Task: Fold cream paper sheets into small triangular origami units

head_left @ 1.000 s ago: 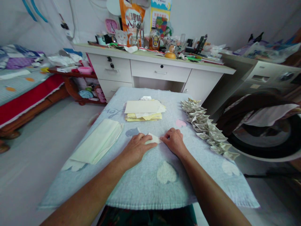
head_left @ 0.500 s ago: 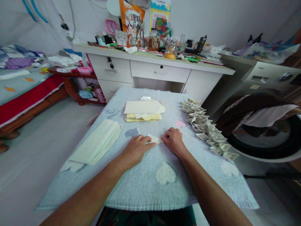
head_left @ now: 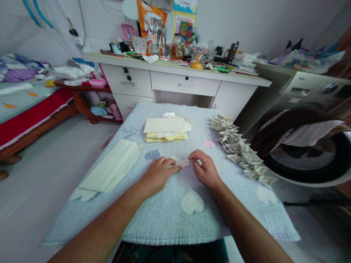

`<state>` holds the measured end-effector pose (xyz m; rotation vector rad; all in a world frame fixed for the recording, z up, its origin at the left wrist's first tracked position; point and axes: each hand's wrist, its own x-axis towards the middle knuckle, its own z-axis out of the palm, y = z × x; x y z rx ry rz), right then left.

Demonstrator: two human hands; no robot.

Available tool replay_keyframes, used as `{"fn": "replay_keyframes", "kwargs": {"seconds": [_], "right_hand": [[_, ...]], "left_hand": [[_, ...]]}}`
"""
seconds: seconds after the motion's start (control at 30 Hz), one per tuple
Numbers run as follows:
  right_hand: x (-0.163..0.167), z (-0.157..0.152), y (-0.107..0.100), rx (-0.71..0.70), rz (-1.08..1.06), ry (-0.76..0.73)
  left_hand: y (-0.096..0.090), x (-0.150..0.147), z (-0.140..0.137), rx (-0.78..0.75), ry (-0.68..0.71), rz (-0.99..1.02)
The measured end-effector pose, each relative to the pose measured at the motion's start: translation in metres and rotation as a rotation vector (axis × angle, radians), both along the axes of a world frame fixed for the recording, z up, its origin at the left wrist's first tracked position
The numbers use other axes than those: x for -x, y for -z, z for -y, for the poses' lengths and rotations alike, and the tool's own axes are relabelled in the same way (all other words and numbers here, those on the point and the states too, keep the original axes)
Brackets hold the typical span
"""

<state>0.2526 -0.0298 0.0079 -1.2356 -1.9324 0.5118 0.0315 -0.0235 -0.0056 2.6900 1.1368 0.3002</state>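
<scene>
A small piece of folded pale paper (head_left: 182, 162) lies low over the cloth, between my two hands. My left hand (head_left: 160, 171) is at its left end, with the thumb along the near side and the curled fingers pressing it. At the right end, my right hand (head_left: 205, 167) pinches the paper's edge between thumb and forefinger, knuckles raised. Right of my hands stand rows of folded paper pieces (head_left: 237, 144) with pointed tips, nested in one another. A stack of pale and yellow paper sheets (head_left: 166, 126) lies beyond my hands, and a pile of pale green sheets (head_left: 112, 164) lies to the left.
A light blue cloth (head_left: 164, 223) with heart patterns covers the table. Behind it stands a white desk (head_left: 186, 82) crowded with jars and a pink clock (head_left: 128, 32). A washing machine (head_left: 307, 82) with clothes hanging from its open door is at right; a bed (head_left: 24, 106) is at left.
My right hand has lifted and turned slightly, its fingers now pinching the paper's right end instead of resting flat there. My left hand stays in place. The view has shifted slightly.
</scene>
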Motion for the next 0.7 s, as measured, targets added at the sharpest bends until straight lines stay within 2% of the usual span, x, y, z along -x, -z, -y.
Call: {"fn": "replay_keyframes", "kwargs": {"seconds": [0.1, 0.17, 0.37, 0.53, 0.7], "right_hand": [[0.011, 0.01, 0.001, 0.0, 0.131, -0.176], [0.015, 0.012, 0.003, 0.008, 0.227, -0.218], [0.018, 0.013, 0.005, -0.012, 0.453, -0.21], [0.022, 0.019, -0.005, -0.055, 0.629, -0.247], [0.024, 0.023, -0.007, -0.068, 0.685, -0.266]], "left_hand": [[0.0, -0.001, 0.0, 0.009, -0.002, 0.011], [0.001, 0.0, -0.001, 0.022, -0.003, 0.023], [0.001, 0.009, -0.005, 0.048, -0.128, 0.073], [-0.007, 0.017, -0.007, 0.123, -0.129, 0.084], [-0.012, 0.023, -0.008, 0.177, -0.117, 0.08]]}}
